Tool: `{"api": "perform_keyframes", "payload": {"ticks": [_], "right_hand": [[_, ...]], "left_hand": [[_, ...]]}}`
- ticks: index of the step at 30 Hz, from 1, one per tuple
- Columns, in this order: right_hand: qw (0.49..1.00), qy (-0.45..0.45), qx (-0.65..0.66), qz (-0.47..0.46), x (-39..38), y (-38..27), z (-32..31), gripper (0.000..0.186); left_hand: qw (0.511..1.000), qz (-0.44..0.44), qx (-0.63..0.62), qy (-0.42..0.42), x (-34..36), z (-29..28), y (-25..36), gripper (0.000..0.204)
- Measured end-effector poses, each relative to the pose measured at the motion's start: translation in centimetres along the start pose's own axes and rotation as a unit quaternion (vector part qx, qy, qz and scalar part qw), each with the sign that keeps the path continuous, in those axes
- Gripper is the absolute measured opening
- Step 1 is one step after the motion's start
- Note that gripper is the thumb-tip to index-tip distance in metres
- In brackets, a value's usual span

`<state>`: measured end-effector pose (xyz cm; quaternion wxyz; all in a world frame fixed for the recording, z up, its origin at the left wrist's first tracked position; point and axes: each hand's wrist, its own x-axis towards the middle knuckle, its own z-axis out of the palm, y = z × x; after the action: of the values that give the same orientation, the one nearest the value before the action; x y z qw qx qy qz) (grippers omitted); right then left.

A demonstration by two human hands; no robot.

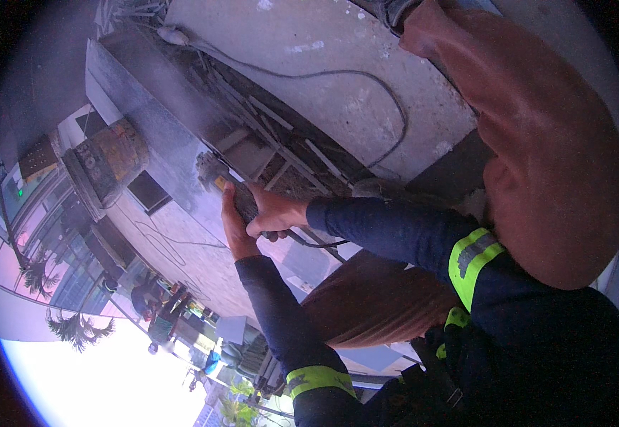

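A dusty grey power tool [215,171] with a yellow patch, apparently an angle grinder, is held in both hands near the centre. My left hand [237,217] grips its body from the lower left, and my right hand [275,211] closes round it from the right, with a black cord trailing behind. The tool's head is at the edge of a long, pale grey-blue panel [149,103], where haze of dust hangs. My legs in brown trousers [544,164] are bent beside my arms.
Loose strips and offcuts [267,117] lie alongside the panel. A pale board [338,43] carries a looping cable [306,75]. A stained bucket [121,153] stands at upper left. Farther off are a co-worker [142,302], stacked materials, palms [75,327] and a glazed building.
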<state>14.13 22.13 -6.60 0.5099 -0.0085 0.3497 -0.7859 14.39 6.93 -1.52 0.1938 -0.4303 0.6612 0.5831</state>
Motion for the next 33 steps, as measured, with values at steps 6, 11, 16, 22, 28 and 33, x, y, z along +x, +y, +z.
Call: {"api": "perform_keyframes", "payload": {"ticks": [6, 11, 16, 22, 28, 33], "right_hand": [[0.999, 0.020, -0.031, -0.001, 0.0, 0.6, 0.3, 0.110], [1.000, 0.009, -0.029, 0.005, -0.1, 0.6, 0.1, 0.111], [0.999, 0.029, -0.043, -0.004, 0.2, 1.0, 0.2, 0.109], [0.999, 0.038, -0.035, 0.001, 0.6, 1.5, 0.6, 0.110], [0.999, 0.039, -0.037, 0.008, 0.6, 1.5, 0.5, 0.119], [0.996, 0.052, -0.070, 0.012, 1.0, 1.7, 0.5, 0.121]], "left_hand": [[1.000, -0.004, 0.005, 0.000, 1.5, -2.2, -1.3, 0.053], [1.000, -0.014, -0.016, 0.005, 2.1, -3.0, -1.9, 0.053], [1.000, 0.001, -0.016, 0.018, 2.3, -2.7, -2.3, 0.055], [1.000, 0.000, -0.010, 0.013, 1.6, -2.4, -1.7, 0.054], [0.998, 0.012, 0.006, 0.056, 1.2, -1.1, -1.2, 0.055], [0.998, 0.011, 0.011, 0.065, 1.1, -0.7, -0.9, 0.054]]}}
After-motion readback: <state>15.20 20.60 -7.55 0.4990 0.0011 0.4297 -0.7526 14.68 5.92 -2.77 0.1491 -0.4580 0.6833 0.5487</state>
